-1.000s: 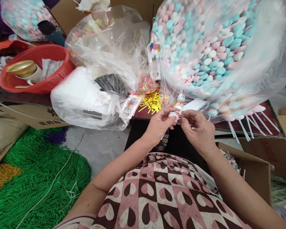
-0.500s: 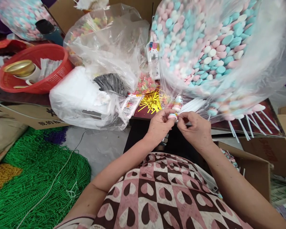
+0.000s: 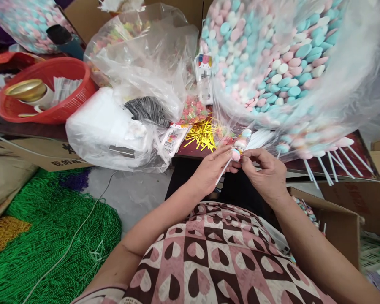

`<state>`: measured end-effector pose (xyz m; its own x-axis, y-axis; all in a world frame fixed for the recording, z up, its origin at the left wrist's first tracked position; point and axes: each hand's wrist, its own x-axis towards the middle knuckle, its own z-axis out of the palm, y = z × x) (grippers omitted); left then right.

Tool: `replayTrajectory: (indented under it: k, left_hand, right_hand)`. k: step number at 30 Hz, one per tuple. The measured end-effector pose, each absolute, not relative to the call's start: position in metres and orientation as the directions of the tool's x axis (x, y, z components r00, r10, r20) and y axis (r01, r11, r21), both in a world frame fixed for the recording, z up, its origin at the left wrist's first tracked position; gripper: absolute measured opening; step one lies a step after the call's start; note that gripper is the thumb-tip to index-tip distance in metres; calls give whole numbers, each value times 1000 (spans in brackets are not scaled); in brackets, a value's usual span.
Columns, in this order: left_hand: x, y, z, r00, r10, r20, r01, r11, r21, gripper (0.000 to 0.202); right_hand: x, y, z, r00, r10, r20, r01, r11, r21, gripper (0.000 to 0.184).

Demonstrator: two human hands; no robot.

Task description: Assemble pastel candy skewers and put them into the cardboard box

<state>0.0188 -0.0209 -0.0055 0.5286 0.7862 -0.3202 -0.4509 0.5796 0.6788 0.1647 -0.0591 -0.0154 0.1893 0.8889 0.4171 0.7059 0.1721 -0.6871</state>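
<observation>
My left hand (image 3: 209,171) is closed around a marshmallow skewer (image 3: 236,155) at the table's front edge. Its candies are pink, white and blue, and the white stick (image 3: 223,172) slants down toward me. My right hand (image 3: 267,171) pinches at the right side of the same skewer, thumb against forefinger; what lies between those fingertips is too small to make out. Just beyond the fingers lie a heap of gold twist ties (image 3: 200,137) and several white sticks (image 3: 258,140). More finished-looking marshmallow skewers (image 3: 344,142) lie at the right, their sticks jutting over the edge.
A big clear bag of pink, white and blue marshmallows (image 3: 281,80) fills the back right. Left of it are a bag of gummy candy (image 3: 126,33), a bag of white wrappers (image 3: 95,122) and a red basket (image 3: 82,95). An open carton (image 3: 338,228) stands below right.
The skewer has turned in my left hand, so its white stick now shows pointing down toward me. My right hand has shifted slightly to the right.
</observation>
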Motion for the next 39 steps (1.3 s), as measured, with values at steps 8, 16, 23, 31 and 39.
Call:
replayTrajectory:
  k: [8, 16, 23, 31, 39]
  left_hand:
    - [27, -18, -15, 393, 865, -313, -390, 464, 795, 41]
    - [27, -19, -14, 397, 860, -320, -412, 479, 776, 39]
    - [29, -19, -12, 387, 857, -341, -407, 490, 770, 32]
    - [35, -20, -16, 313, 892, -326, -285, 416, 863, 28]
    - [29, -20, -11, 464, 821, -332, -457, 543, 705, 30]
  right_hand:
    - [162, -57, -12, 191, 915, 355, 679, 138, -721, 12]
    - [163, -57, -15, 137, 891, 433, 823, 141, -550, 16]
    - [161, -55, -17, 19, 859, 511, 916, 190, -353, 17]
    - [162, -57, -21, -12, 829, 559, 936, 206, -284, 14]
    - [167, -59, -25, 72, 826, 559, 902, 185, -389, 16]
